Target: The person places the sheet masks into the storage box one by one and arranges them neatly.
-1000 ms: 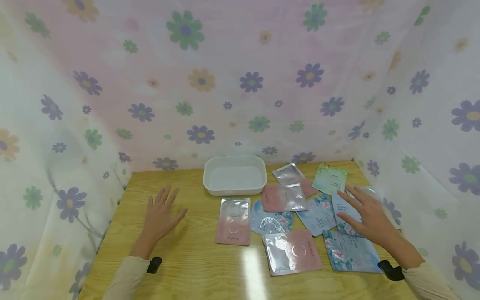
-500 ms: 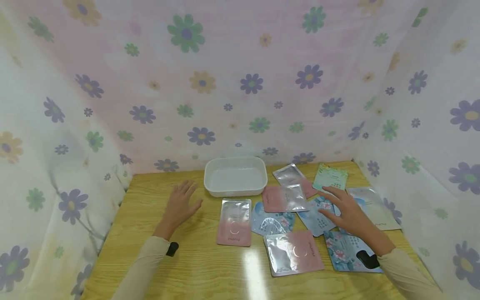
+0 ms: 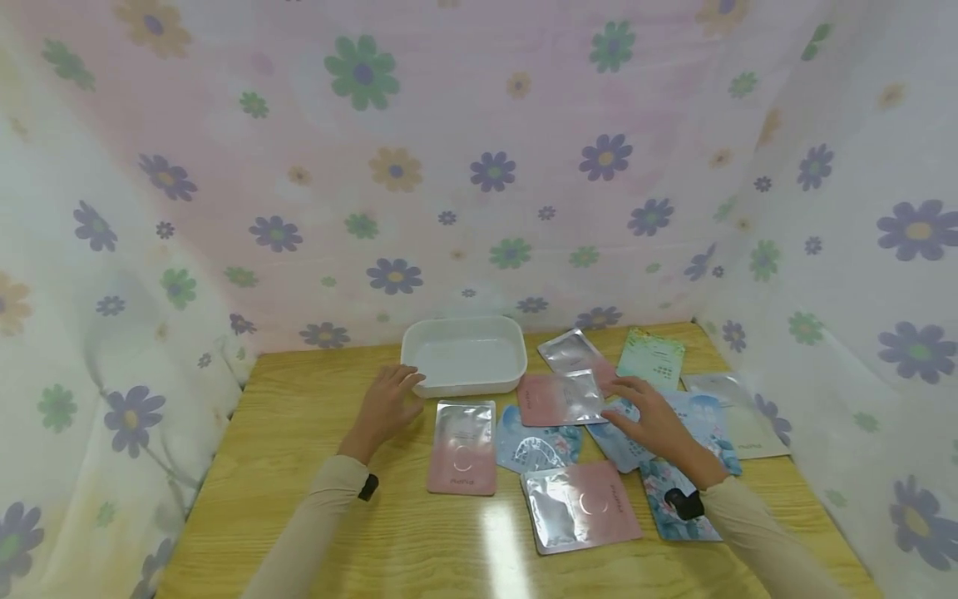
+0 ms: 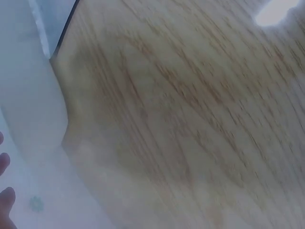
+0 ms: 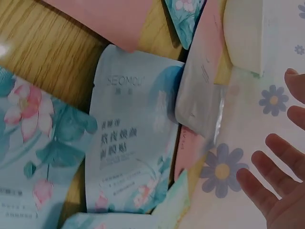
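My left hand [image 3: 385,409] is beside the white rectangular tub [image 3: 467,388], its relaxed fingertips right at the tub's left front corner. In the left wrist view, only a few fingertips [image 4: 5,200] show at the edge. My right hand [image 3: 654,423] reaches over the sheet mask packets, fingers loosely spread and nothing held. Its fingertips are close to the silver end of a pink-and-silver packet [image 3: 561,398]. Under that hand lies a blue floral packet [image 5: 133,129], partly covered by the pink one in the right wrist view.
Another pink packet [image 3: 461,449] lies before the tub, and a stack of pink packets [image 3: 582,507] nearer the front. A green packet [image 3: 649,358] and a pale one [image 3: 741,416] lie at the right. Flowered cloth [image 3: 449,166] walls in the wooden table [image 3: 299,416].
My left hand has moved right, up to the tub's corner. The right hand has travelled left across the blue packets toward the pink-and-silver one. The packets and tub keep their places.
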A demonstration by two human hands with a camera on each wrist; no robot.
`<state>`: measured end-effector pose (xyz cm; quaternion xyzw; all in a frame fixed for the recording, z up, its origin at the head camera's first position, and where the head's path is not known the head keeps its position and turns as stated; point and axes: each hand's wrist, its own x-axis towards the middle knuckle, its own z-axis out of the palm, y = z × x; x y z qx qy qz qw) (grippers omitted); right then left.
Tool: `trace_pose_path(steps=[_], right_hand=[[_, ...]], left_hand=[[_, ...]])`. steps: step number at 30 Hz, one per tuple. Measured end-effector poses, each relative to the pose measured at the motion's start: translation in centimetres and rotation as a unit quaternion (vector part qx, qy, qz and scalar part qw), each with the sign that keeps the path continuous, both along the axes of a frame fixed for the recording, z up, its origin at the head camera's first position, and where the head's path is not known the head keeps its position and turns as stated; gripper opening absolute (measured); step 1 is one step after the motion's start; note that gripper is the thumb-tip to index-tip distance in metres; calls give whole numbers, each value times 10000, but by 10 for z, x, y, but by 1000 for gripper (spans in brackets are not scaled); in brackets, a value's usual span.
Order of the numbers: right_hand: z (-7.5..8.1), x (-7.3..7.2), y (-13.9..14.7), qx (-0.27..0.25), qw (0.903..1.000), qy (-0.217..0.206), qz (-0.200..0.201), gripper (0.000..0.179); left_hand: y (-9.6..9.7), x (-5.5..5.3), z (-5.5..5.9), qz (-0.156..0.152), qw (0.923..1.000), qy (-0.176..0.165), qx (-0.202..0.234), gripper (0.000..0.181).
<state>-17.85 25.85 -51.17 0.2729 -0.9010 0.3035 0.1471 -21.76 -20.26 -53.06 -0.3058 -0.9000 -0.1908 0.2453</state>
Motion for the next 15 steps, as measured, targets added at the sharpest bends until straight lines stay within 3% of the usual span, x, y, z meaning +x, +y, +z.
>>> trace_pose_path(steps=[10,15], right_hand=[[-24,-17,-8,-510,9964,-600,-303,41],[-31,-23,-12,-799,9878,-1167,-648,44]], left_hand=[[11,-5,-9,109,9998,163,-10,28],[13,-5,-12,172,9998,126,-36,24]])
